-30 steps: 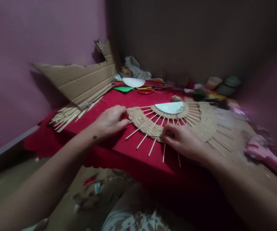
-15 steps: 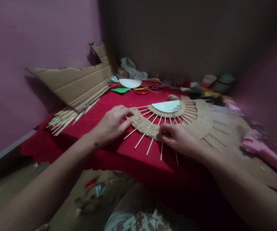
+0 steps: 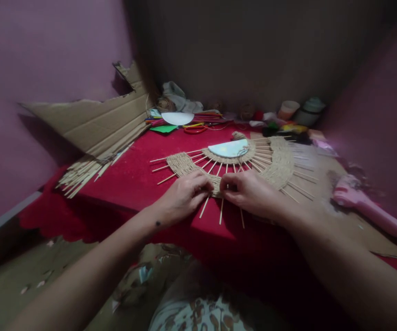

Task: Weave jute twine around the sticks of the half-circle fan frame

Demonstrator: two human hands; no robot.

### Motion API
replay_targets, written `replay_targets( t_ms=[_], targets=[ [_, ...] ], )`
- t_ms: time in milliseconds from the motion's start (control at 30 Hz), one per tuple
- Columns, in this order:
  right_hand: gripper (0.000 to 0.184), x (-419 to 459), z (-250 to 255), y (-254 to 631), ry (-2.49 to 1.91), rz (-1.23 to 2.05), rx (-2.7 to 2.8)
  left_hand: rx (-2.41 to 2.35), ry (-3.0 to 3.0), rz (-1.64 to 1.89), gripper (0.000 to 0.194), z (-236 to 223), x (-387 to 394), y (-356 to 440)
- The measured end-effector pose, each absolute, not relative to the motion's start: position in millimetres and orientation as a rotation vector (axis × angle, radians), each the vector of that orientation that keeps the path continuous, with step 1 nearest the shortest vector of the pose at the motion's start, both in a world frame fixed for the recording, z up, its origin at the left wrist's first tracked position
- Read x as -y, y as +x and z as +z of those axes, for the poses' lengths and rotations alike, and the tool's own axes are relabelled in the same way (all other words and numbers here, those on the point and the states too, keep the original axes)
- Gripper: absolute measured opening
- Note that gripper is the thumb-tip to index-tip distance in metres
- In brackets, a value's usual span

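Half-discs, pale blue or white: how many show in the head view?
2: a pale blue half-disc inside the curve of the inner woven band, and a white half-disc near the green piece. Others may be hidden.

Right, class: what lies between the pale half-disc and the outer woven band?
In the head view, a narrow inner woven band curves along the pale half-disc; beyond it, thin sticks reach the outer woven band, red cloth showing between some.
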State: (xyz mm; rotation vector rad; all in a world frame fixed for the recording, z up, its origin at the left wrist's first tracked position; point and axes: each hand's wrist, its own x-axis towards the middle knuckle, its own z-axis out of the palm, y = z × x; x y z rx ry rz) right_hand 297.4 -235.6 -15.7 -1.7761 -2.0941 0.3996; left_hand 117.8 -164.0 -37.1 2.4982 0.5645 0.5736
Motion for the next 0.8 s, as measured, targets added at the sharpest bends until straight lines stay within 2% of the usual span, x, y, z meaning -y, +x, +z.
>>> replay_targets(
  t_ms=[167,500,800],
  targets=[
    [0.014,250.4,-10.3,308.0,-1.726,0.482,2.131,-0.582,2.536,0.557,0.011,-34.8,168.0,116.7],
    [0.015,281.8,-18.2,310.1,-1.674,0.392,2.215,-0.424,2.594,0.534,0.015,-36.4,174.5,112.1],
    [0.021,299.2,-26.0,296.5,-1.680,0.034,2.263,-0.332,2.935,0.442,0.028,-33.2,183.3,107.9]
  ],
)
